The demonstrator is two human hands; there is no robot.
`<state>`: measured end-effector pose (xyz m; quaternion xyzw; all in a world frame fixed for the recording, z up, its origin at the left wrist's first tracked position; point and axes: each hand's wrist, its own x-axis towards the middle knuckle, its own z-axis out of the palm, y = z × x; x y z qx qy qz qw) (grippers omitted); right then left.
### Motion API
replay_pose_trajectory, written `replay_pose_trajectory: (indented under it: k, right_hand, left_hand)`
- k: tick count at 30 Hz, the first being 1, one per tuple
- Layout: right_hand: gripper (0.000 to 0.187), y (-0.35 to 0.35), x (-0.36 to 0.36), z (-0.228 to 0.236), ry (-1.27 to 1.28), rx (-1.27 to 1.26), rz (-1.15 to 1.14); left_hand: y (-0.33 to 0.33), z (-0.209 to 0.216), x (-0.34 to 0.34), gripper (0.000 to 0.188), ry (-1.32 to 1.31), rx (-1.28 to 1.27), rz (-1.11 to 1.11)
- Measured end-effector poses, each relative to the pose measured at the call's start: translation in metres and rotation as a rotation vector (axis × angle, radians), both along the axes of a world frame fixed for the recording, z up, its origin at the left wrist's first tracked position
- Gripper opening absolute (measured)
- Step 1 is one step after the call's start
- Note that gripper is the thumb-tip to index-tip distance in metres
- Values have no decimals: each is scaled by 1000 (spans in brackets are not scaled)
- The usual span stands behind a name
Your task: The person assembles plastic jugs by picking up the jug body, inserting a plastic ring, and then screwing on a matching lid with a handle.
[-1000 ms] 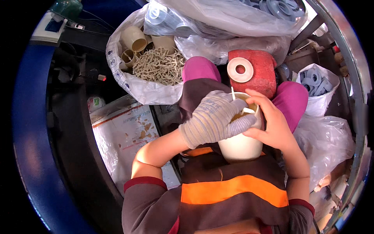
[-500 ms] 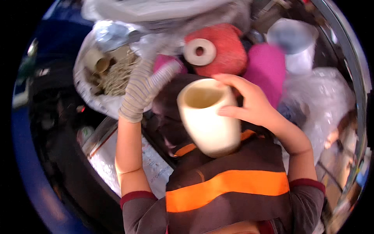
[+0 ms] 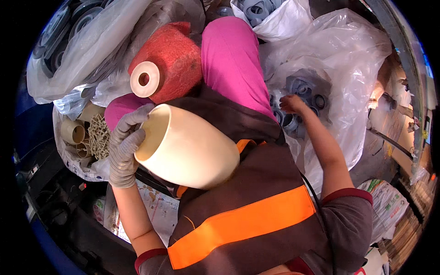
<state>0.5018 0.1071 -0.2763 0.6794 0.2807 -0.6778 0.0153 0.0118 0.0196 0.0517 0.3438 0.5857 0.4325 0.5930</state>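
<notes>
A cream plastic pot (image 3: 192, 149), smooth and tapering, lies tilted over my lap with its open mouth toward the left. My left hand (image 3: 124, 149), in a pale striped glove, is closed on its rim, the thumb on the near side of the mouth. Off to the right, my bare right hand (image 3: 292, 104) reaches into a clear plastic bag (image 3: 339, 50) of grey ring-shaped parts (image 3: 305, 87). Its fingers look slightly apart, with nothing visible in them. They are partly hard to make out.
A red cloth bundle (image 3: 176, 64) with a cream holed disc (image 3: 145, 79) lies by my pink-clad knee. At left, a sack (image 3: 75, 169) holds cream pieces and thin sticks. Grey rings fill a bag (image 3: 110, 41) at far left and a white sack (image 3: 286, 23) at the back.
My right hand has left the pot and moved right into the bag of grey rings. My left hand now grips the pot's rim, and the pot has tipped leftward. The view has turned right.
</notes>
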Motion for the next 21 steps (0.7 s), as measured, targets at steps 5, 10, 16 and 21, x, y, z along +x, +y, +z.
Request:
replay_pose_trajectory:
  k: [5, 10, 16, 21]
  right_hand:
    - [29, -41, -33, -78, -419, 648, 718]
    - [26, -27, -71, -63, -490, 784, 989]
    - [33, 3, -25, 17, -334, 937, 741]
    - [26, 27, -27, 193, -288, 1360, 193]
  left_hand:
    - [-1, 20, 16, 31, 156, -112, 46]
    - [-5, 21, 14, 40, 499, -286, 118]
    - [11, -13, 5, 42, 405, 35, 46]
    - [30, -10, 23, 37, -172, -81, -81]
